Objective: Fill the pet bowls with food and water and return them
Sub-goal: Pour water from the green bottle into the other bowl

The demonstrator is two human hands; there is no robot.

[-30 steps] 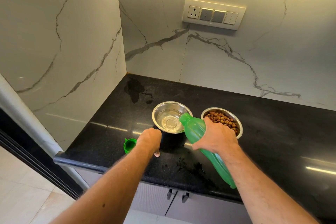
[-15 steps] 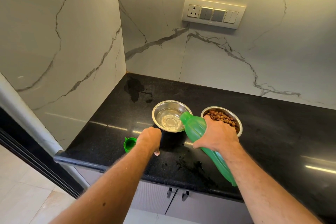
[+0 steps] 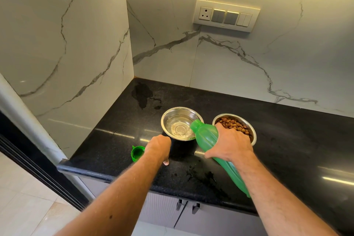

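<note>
Two steel pet bowls stand side by side on the black counter (image 3: 287, 140). The left bowl (image 3: 179, 120) holds some clear water. The right bowl (image 3: 247, 122) is filled with brown kibble. My right hand (image 3: 229, 143) grips a green plastic bottle (image 3: 206, 136), tilted with its open mouth over the near right rim of the water bowl. My left hand (image 3: 158, 146) rests on the counter just left of the water bowl's dark base, fingers curled down, holding nothing I can see.
The bottle's green cap (image 3: 137, 153) lies open side up near the counter's front left edge. Wet patches mark the counter at the back corner (image 3: 142, 94) and near the front (image 3: 203, 176). Marble walls close in the left and back; cabinet handles (image 3: 187, 206) sit below.
The water level in the left bowl has risen slightly. Both hands and the bottle stay almost where they were.
</note>
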